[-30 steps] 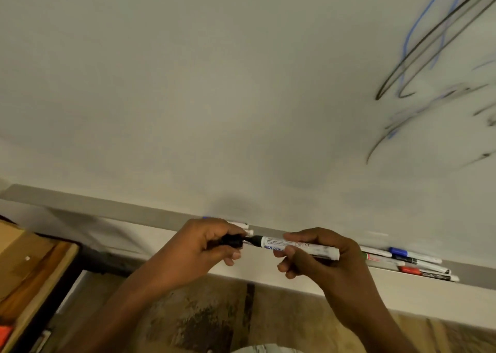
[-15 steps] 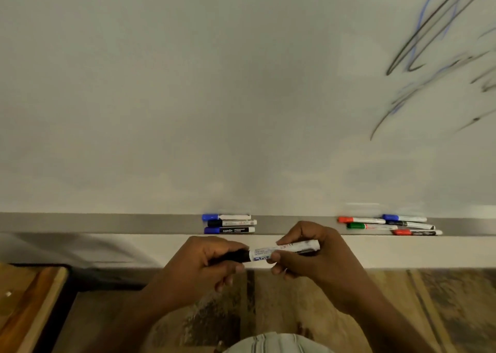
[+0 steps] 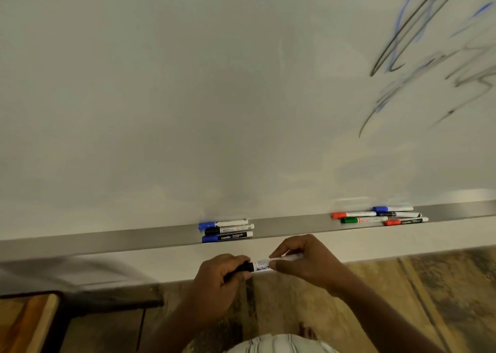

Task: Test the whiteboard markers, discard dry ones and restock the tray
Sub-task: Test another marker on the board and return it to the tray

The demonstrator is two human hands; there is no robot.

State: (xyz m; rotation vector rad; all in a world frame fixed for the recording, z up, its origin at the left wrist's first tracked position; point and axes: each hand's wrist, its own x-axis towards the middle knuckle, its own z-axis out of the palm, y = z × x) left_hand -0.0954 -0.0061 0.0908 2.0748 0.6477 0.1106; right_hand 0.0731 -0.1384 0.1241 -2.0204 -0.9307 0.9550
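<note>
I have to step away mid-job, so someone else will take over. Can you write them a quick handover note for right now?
Hands: the left hand grips the black cap. The right hand holds the white barrel of the same marker, cap against barrel, below the tray.
On the tray: three markers in the middle, five markers to the right.
Done: cannot tell which markers are tested.
Left: sort the held marker, test the rest, discard dry ones, restock.

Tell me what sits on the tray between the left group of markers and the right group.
Nothing: in the head view the grey tray is bare between the three-marker group and the five-marker group.
</note>
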